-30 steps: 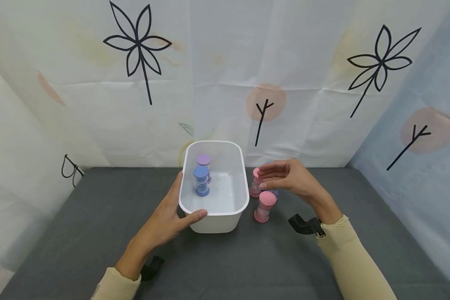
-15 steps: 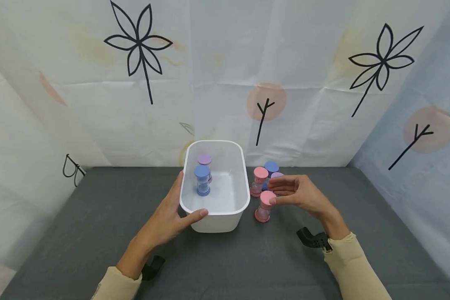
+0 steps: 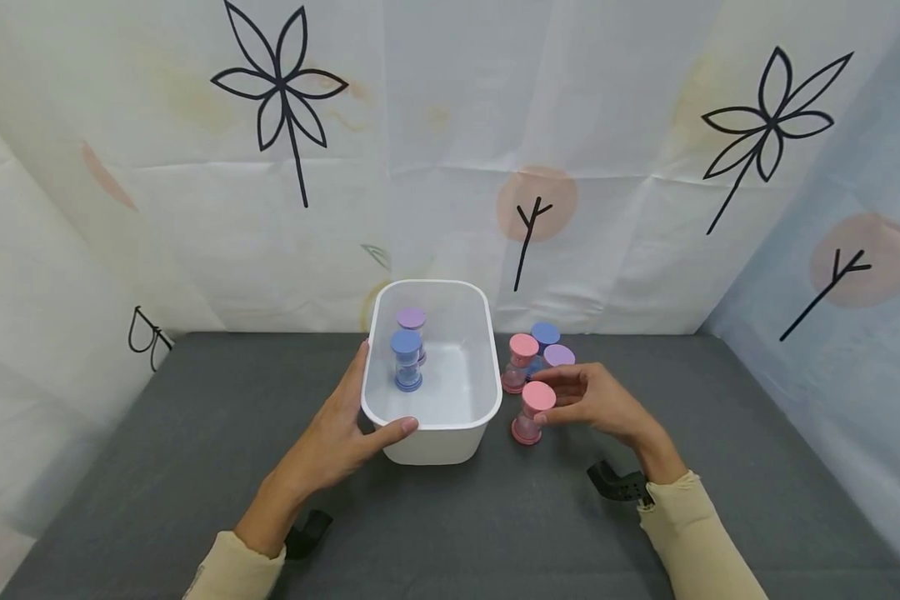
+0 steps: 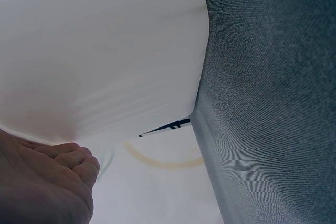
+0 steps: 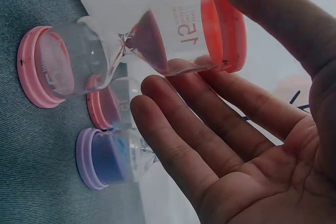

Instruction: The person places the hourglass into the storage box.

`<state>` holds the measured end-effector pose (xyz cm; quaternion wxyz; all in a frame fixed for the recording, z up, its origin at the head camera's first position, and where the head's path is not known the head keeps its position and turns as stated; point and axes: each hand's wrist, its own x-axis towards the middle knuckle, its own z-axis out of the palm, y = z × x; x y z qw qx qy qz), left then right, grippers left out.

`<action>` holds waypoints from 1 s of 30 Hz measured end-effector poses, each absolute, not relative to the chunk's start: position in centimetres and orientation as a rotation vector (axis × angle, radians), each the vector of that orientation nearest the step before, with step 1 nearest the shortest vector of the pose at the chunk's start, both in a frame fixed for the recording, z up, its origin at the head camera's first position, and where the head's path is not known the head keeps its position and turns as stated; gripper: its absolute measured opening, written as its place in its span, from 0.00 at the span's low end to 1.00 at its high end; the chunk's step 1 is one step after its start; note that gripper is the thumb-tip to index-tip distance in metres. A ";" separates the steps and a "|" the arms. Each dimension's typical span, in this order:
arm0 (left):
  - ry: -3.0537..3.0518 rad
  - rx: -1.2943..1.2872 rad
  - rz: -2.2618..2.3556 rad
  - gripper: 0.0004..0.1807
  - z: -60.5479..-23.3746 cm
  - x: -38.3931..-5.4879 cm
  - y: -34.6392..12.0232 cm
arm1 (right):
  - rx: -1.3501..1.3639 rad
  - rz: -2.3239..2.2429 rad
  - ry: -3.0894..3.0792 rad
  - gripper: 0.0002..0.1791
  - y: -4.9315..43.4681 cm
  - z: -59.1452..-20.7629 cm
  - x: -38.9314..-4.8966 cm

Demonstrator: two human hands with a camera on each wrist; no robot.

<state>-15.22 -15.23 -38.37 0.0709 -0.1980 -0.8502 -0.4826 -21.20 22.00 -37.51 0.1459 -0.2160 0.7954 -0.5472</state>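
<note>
My left hand holds the near left corner of a white plastic tub, thumb on the front rim and fingers along the left wall. A blue hourglass and a purple one stand inside. My right hand pinches the nearest pink hourglass by its upper cap; it stands upright on the table. In the right wrist view, thumb and fingers lie on opposite sides of its cap, and its glass is marked 15. Behind stand another pink hourglass, a blue and a purple one.
A dark grey cloth covers the table. A white printed fabric backdrop rises right behind the tub, with fabric at both sides too. The hourglasses stand close to the tub's right wall.
My right hand has come down and toward me from above the rear hourglasses to the nearest pink one, uncovering the blue and purple caps behind. The left hand has stayed on the tub.
</note>
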 end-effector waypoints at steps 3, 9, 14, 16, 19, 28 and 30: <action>-2.559 -0.594 -1.451 0.63 -38.4 -15.2 -15.2 | -0.621 -1.568 2.299 0.31 22.0 -37.7 -21.2; -2.550 -0.605 -1.451 0.63 -38.5 -15.3 -15.2 | -0.626 -1.557 2.312 0.27 22.0 -37.7 -21.2; -2.551 -0.604 -1.444 0.63 -38.5 -15.2 -15.2 | -0.644 -1.556 2.316 0.25 22.0 -37.7 -21.0; -2.556 -0.600 -1.438 0.63 -38.4 -15.2 -15.2 | -0.647 -1.562 2.318 0.25 22.0 -37.7 -21.0; -2.557 -0.601 -1.445 0.63 -38.4 -15.1 -15.2 | -0.641 -1.593 2.322 0.25 22.1 -37.6 -20.9; -2.554 -0.600 -1.454 0.63 -38.5 -15.2 -15.3 | -0.636 -1.726 2.290 0.24 22.2 -36.3 -20.2; -2.549 -0.605 -1.457 0.63 -38.5 -15.3 -15.3 | -0.640 -1.750 2.285 0.24 22.2 -35.9 -20.0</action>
